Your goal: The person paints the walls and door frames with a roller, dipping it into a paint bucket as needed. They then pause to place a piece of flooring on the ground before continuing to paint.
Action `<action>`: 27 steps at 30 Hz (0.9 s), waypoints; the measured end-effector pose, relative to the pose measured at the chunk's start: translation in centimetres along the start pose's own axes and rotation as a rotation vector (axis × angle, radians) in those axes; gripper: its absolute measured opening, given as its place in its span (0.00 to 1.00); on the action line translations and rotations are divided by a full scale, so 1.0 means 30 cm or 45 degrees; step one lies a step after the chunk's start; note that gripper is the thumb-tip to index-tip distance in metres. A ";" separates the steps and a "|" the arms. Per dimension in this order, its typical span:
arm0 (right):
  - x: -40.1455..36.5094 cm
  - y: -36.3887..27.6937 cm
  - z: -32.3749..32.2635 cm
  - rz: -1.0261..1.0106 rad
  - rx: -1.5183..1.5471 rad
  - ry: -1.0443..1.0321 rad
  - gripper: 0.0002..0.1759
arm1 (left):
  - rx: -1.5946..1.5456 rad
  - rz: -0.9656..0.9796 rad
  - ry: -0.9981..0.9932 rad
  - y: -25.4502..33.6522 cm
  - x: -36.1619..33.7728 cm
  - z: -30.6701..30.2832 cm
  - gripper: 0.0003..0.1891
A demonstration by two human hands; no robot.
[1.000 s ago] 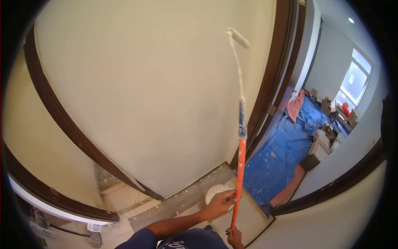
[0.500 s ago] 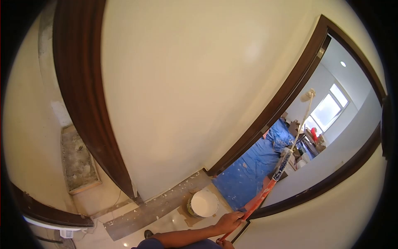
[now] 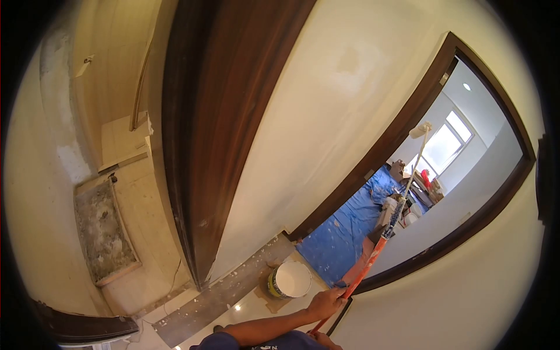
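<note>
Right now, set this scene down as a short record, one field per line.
left hand: closed around the pole
right hand: lower on the pole, partly out of view
roller: pale, at the pole's far end
bucket: upright on cardboard, pale paint inside
doorway: dark frame, blue sheet on the floor beyond
window: bright, in the far room

I am reaching my bent left arm across my front, its hand [image 3: 326, 303] curling in a closed grip, while my partly visible right hand [image 3: 324, 339] is gripping lower down, close to my torso.
</note>
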State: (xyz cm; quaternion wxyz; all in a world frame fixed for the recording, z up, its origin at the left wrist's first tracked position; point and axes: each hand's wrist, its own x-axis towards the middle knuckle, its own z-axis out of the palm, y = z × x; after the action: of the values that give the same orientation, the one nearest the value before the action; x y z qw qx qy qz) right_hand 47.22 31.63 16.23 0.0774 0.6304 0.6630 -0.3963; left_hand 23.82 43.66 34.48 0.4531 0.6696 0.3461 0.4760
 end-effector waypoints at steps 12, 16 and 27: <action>0.060 -0.009 -0.040 0.017 0.013 0.106 0.22 | 0.095 -0.279 0.161 -0.074 -0.005 -0.056 0.12; 0.121 0.027 -0.081 0.052 0.166 0.118 0.22 | 0.109 -0.268 0.253 -0.149 0.038 -0.041 0.12; 0.290 -0.197 -0.540 -0.360 -0.028 0.209 0.22 | 0.150 0.001 0.511 0.096 0.424 -0.178 0.13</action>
State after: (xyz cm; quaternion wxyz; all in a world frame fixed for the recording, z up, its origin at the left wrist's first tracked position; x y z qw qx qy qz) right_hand 46.66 49.10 24.43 -0.0266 0.5600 0.7535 -0.3433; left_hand 22.75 55.50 42.03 0.3349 0.5867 0.4565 0.5790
